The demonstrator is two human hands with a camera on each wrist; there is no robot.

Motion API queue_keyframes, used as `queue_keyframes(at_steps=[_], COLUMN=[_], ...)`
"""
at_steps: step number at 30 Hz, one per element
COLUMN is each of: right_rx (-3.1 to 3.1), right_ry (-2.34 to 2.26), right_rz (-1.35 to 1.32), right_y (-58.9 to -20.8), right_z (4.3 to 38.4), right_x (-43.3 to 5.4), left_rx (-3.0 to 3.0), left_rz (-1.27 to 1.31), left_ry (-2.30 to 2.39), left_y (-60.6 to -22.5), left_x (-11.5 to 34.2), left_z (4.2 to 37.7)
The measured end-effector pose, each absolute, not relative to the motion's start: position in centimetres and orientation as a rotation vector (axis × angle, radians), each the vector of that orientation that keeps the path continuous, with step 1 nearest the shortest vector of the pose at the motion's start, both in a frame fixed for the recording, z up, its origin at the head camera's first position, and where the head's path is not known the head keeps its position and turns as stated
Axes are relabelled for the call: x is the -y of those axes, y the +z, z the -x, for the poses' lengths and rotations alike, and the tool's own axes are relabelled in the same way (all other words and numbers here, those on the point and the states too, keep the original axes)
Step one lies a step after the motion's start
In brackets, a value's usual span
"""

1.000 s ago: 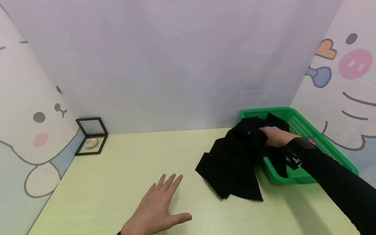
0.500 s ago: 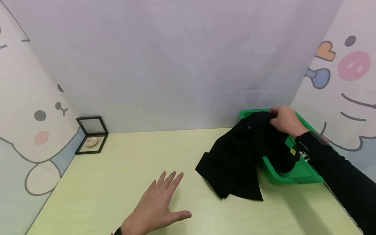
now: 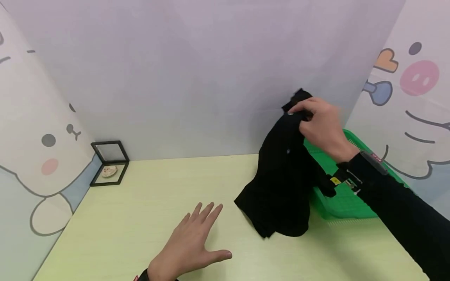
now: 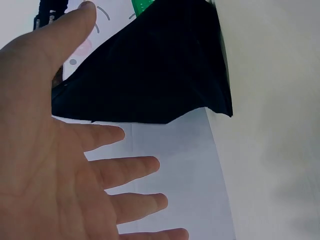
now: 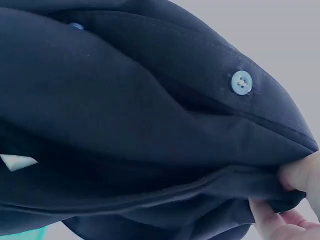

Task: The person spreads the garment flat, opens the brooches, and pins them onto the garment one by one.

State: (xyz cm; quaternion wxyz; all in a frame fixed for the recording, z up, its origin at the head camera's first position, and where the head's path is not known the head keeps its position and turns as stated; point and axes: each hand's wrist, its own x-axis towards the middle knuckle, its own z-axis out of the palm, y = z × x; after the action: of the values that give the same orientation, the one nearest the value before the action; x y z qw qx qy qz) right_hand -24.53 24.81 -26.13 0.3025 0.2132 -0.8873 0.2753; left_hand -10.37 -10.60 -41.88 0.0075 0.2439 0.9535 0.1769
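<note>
In the head view, a right hand [image 3: 321, 127] pinches a black garment [image 3: 281, 175] near its top, lifting that end while the lower hem lies on the bench [image 3: 140, 218]. The garment hangs across the left side of a green basket [image 3: 351, 208], hiding part of its rim, and the black right sleeve [image 3: 404, 218] covers more of it. The left hand [image 3: 186, 246] reaches out well apart from the cloth, its fingers straight and spread wide, holding nothing. At the far left corner stands a black-edged double frame [image 3: 122, 173], with a small pale object [image 3: 109, 171] in its lower half. The bench top is pale yellow-green; a plain pale sheet [image 3: 175, 78] closes the back, with cartoon-printed panels [image 3: 422, 132] at both sides.

The left wrist view shows the palm side of that hand, unseen from the head, the garment beyond the thumb and a sliver of the basket at the top.

The right wrist view shows the cloth bunched between thumb and fingers, and a pale four-holed button [image 5: 242, 82] in detail. A white patch [image 5: 16, 161] at the left edge cannot be identified.
</note>
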Motion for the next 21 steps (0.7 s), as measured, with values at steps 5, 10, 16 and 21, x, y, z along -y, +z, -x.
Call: queue_keyframes(at_steps=[5,10,16,21], right_rx=[2.215,2.26,2.386,2.554], right_ry=[0.749,0.782,0.778,0.738], right_rz=[-0.814,-1.124,-1.443,-1.55], right_y=[-25.4,-27.7,-32.8,-34.9], right_z=[22.9,21.0,19.1,18.2], right_x=[-20.5,-16.4,-13.3,-12.9], left_rx=[-2.983,-2.995,-3.019,-3.007], left_rz=[-0.746,-0.657,-0.596,-0.66], left_ry=[0.571,0.69,0.834,0.91], left_y=[-42.0,-41.7,-41.6,-42.3], left_x=[10.6,10.8,11.1,10.9], left_z=[10.4,10.7,11.0,11.2])
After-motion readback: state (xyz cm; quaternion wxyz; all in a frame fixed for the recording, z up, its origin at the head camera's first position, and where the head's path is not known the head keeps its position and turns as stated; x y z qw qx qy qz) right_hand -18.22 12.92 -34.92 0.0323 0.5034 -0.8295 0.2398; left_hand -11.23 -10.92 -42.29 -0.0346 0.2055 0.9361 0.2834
